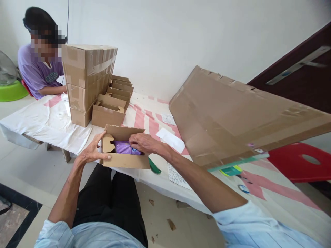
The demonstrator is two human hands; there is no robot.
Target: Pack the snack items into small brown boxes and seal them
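Observation:
A small open cardboard box [126, 160] sits at the near edge of the table, with a purple packet [123, 147] lying inside it. My left hand [92, 152] grips the box's left end, thumb on the front wall and fingers along the side flap. My right hand [143, 142] reaches into the box from the right, its fingers curled down onto the purple packet.
A row of open small boxes [113, 103] and a taped stack of flat boxes [86, 77] stand behind. A large carton [232, 117] leans at the right. A person in purple [38, 69] sits at the far left. Green object [154, 167], white paper [170, 139], red stool [300, 160].

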